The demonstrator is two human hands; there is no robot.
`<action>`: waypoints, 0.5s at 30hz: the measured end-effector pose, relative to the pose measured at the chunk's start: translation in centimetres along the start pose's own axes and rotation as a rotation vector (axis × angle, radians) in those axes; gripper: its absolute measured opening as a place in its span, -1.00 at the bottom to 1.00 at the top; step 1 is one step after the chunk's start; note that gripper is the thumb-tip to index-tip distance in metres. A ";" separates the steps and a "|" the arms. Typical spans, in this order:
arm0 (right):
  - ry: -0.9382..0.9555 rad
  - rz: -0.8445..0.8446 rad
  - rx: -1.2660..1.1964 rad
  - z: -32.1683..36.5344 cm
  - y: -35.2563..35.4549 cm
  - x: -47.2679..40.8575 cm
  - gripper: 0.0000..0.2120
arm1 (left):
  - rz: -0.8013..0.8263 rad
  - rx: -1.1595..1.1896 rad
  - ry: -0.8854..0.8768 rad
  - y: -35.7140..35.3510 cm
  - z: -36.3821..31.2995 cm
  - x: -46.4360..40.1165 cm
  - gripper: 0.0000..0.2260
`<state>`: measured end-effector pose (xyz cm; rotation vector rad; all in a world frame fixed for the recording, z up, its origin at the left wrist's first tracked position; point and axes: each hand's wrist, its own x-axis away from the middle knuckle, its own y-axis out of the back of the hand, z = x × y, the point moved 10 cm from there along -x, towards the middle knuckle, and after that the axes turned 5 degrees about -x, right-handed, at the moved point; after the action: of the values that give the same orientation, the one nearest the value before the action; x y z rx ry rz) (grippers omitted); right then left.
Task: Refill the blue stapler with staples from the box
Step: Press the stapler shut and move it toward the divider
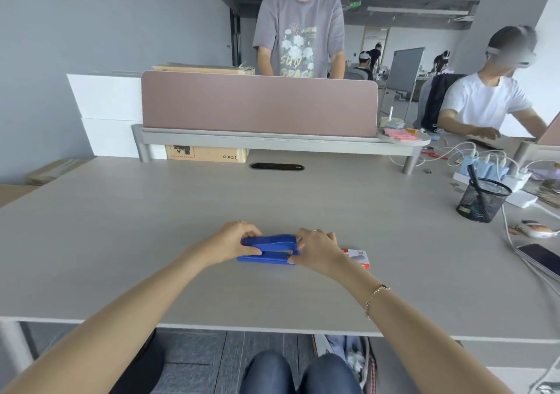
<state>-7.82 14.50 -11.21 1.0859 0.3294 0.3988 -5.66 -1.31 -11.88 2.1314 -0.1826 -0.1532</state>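
The blue stapler (269, 247) lies on the grey desk (181, 211) in front of me, its top arm lifted slightly above the base. My left hand (231, 240) grips its left end, thumb pressed against the near side. My right hand (318, 251) holds the right, front end with fingertips on the head. A small red and white staple box (359, 257) lies flat just right of the stapler, partly hidden behind my right hand. Whether the box is open cannot be told.
A black mesh pen cup (481, 199) stands at the right, with a power strip (497, 175), white cables and a phone (542, 258) near it. A pink divider (260, 105) runs across the back. One person stands behind it; another sits at the right.
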 end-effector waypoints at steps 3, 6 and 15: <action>0.008 0.038 0.002 -0.3 -0.4 0.3 -0.74 | 0.006 0.029 0.015 -0.1 0.5 0.2 -0.83; -0.001 0.041 -0.060 -0.9 -0.5 0.2 -0.68 | 0.008 0.097 0.035 -0.2 0.9 0.2 -0.80; 0.043 0.066 -0.163 -1.4 -0.7 -0.5 -0.76 | 0.028 0.090 0.047 -0.1 1.4 -0.6 -0.82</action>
<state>-8.74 15.05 -12.39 0.9318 0.2945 0.5004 -6.47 -2.31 -12.71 2.2186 -0.1949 -0.0790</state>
